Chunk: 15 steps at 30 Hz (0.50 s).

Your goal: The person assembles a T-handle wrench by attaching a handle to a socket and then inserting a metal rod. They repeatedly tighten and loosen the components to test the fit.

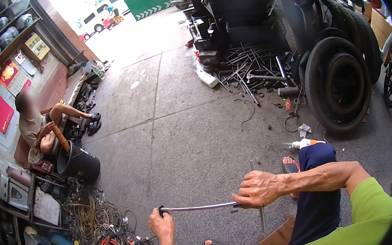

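Observation:
My right hand is closed around the handle end of a shiny metal T-handle wrench. Its crossbar sticks out above and below that fist. At the wrench's other end, my left hand has its fingers closed round the tip, where a small dark piece shows. The fingers partly hide this piece, so its kind is unclear. The shaft lies nearly level between my hands, above the floor and in front of my knees. A brown cardboard piece lies below the crossbar.
A white bottle lies beyond my right knee. Tyres and loose metal rods fill the far right. Left are a black bucket, tangled cables and a seated person holding a brown cylinder.

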Available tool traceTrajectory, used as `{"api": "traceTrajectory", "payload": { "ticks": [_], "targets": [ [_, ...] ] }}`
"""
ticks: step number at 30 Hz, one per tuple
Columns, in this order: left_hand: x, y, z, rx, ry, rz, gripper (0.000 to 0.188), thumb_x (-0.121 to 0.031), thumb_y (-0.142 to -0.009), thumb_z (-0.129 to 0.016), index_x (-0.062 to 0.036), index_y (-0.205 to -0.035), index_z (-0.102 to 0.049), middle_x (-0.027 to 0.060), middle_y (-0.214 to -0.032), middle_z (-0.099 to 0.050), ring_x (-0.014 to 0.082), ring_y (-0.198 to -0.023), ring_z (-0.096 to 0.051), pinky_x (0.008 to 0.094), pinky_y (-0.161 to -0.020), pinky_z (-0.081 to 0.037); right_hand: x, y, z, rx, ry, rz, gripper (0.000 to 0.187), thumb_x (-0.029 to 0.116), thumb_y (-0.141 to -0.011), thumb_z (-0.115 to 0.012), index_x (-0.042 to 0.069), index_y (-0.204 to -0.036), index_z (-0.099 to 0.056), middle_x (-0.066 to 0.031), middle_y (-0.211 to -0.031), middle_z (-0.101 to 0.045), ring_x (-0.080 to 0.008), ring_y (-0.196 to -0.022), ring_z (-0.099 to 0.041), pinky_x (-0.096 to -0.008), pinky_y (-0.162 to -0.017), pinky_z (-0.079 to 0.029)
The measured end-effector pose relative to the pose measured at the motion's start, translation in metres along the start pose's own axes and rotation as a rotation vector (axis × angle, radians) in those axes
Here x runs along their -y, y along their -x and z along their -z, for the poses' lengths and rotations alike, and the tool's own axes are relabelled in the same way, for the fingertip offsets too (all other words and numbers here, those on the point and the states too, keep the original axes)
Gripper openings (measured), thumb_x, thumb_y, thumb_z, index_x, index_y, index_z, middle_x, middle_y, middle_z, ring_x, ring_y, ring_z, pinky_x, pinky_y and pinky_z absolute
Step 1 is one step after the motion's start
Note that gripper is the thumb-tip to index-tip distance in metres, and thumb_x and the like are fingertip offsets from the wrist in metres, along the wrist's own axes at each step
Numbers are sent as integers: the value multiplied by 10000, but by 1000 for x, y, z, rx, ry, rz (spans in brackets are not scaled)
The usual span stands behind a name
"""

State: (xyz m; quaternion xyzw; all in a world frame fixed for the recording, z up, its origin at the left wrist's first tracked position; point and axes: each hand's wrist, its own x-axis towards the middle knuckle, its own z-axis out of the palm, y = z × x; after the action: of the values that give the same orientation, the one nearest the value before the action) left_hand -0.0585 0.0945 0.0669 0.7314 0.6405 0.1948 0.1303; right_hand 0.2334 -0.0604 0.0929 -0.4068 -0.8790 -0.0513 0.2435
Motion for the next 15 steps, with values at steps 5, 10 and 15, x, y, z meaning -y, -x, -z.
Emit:
{"api": "traceTrajectory", "payload": {
  "ticks": [5, 10, 15],
  "targets": [
    [2, -3, -3, -11, -7, -41, 152, -95, -734, -575, 40, -783, -626, 258, -729, -638, 435, -743, -643, 500, -684, -472, -2, 0, 0, -22, 15, 10, 232, 249, -866, -612, 29, -799, -582, -22, -580, -543, -163, -537, -583, -316, -494, -438],
    [6, -8, -8, -3, -49, -39, 155, -105, -731, -576, 38, -772, -621, 269, -738, -636, 447, -760, -640, 511, -698, -474, -1, 1, 2, -9, -1, -2, 214, 226, -870, -600, 25, -799, -582, -29, -580, -544, -173, -536, -587, -319, -498, -445],
    [0, -6, -5, -4, -29, -33, 153, -108, -736, -588, 36, -770, -627, 274, -739, -637, 449, -770, -643, 514, -706, -475, 0, 3, 4, 18, -9, -3, 223, 232, -876, -600, 22, -803, -584, -30, -579, -545, -175, -532, -586, -320, -498, -445]
  ]
}}
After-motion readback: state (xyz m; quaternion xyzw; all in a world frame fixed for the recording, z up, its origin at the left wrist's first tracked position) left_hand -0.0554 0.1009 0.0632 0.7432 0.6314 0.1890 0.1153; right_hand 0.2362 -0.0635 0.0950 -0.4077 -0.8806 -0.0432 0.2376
